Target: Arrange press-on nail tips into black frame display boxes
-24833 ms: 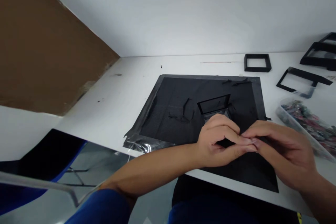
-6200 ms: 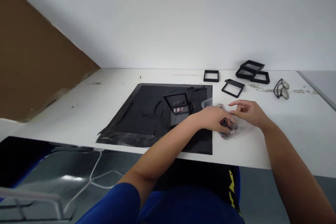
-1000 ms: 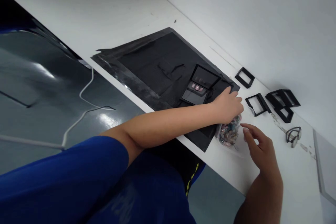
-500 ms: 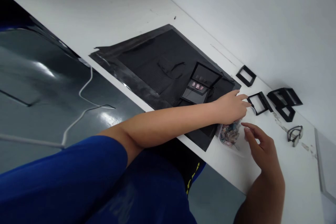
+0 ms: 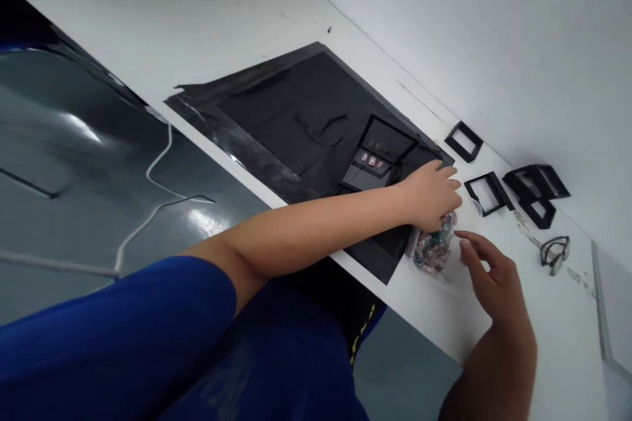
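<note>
My left hand [image 5: 430,195] reaches across the black mat [image 5: 276,105] and rests curled over the top of a clear plastic bag [image 5: 430,251] of small colourful pieces. Its fingertips are hidden in the bag. To the right of the bag, my right hand [image 5: 490,275] hovers with fingers spread, holding nothing. An open black display box [image 5: 378,156] with a few pink pieces inside lies on the mat, just left of my left hand.
The white table [image 5: 148,13] runs along a white wall. Black frames lie beyond the bag: one small [image 5: 463,141], one open [image 5: 486,192], and a stack [image 5: 536,187]. Glasses [image 5: 553,253] sit further right. A white cable [image 5: 158,171] hangs below the table edge.
My left hand's fingers, stretched toward the open frame half a second ago, have curled back down onto the bag. The right hand has barely moved.
</note>
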`<state>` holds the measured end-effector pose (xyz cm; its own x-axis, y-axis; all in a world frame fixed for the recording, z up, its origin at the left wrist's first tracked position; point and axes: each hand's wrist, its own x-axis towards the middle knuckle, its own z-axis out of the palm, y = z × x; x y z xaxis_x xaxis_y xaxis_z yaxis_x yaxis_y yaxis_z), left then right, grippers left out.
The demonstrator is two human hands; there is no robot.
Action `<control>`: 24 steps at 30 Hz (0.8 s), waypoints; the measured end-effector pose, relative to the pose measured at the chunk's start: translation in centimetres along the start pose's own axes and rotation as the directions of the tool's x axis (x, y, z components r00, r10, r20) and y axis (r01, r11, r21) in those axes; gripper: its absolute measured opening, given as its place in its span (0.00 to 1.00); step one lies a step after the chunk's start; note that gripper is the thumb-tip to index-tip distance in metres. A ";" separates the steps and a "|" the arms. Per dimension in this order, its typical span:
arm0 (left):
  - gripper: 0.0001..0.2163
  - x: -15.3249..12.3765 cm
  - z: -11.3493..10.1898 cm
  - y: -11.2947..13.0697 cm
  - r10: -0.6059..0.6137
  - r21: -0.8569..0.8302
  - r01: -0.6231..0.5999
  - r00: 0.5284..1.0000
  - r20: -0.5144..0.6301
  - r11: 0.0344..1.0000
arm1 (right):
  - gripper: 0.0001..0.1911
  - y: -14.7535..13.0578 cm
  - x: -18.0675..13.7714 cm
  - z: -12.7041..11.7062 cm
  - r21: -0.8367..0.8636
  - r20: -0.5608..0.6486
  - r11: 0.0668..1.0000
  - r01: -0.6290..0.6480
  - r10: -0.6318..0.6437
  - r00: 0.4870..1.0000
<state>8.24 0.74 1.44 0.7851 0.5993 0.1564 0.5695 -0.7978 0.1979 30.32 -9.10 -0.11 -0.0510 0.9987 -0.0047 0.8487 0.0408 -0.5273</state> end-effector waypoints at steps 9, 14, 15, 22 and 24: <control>0.10 0.4 0.6 0.0 0.017 -0.068 -0.017 1.000 -0.002 0.998 | 0.21 -0.2 0.0 -0.1 -0.008 0.020 1.000 -0.009 0.010 1.000; 0.08 0.4 0.5 0.4 -0.033 -0.045 0.034 0.999 0.023 0.998 | 0.21 -0.2 0.0 0.0 -0.007 0.023 1.000 -0.005 0.005 1.000; 0.08 0.4 0.4 0.5 -0.039 -0.036 0.040 0.999 0.030 0.999 | 0.21 -0.2 0.0 0.0 -0.008 0.027 1.000 -0.003 0.003 1.000; 0.10 0.3 0.2 0.4 0.008 -0.012 -0.008 1.000 -0.006 1.000 | 0.22 0.0 0.0 -0.1 -0.004 0.040 1.000 0.006 -0.006 0.999; 0.10 0.3 0.4 0.2 0.036 -0.015 -0.037 0.998 -0.046 0.999 | 0.22 0.0 0.0 -0.2 -0.004 0.032 1.000 0.005 -0.004 0.999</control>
<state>8.65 0.76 1.09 0.7931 0.5723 0.2082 0.5364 -0.8184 0.2063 30.40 -9.13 0.02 -0.0716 0.9970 -0.0298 0.8504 0.0454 -0.5242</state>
